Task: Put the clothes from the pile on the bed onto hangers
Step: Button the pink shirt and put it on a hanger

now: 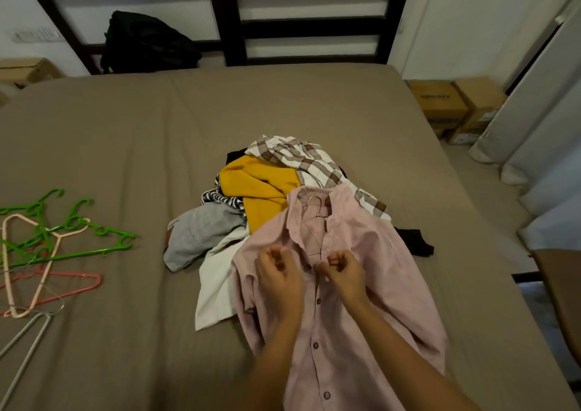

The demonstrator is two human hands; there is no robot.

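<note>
My left grip (pixel 276 272) and right grip (pixel 344 269) both pinch the pink shirt's (pixel 377 269) front below the wire hanger (pixel 314 217) in its collar.

A shirt (pixel 361 285) lies at the near edge of the bed (pixel 125 143), with a hanger (pixel 314 209) inside its collar. Its top overlaps the pile of clothes (pixel 261 187) behind it, mid-bed. Loose hangers (pixel 47 247) lie tangled at the left edge. 1 bag (pixel 147 42) leans on the headboard (pixel 229 17) at the far edge. 2 boxes (pixel 440 99) stand on the floor beyond the right edge.
</note>
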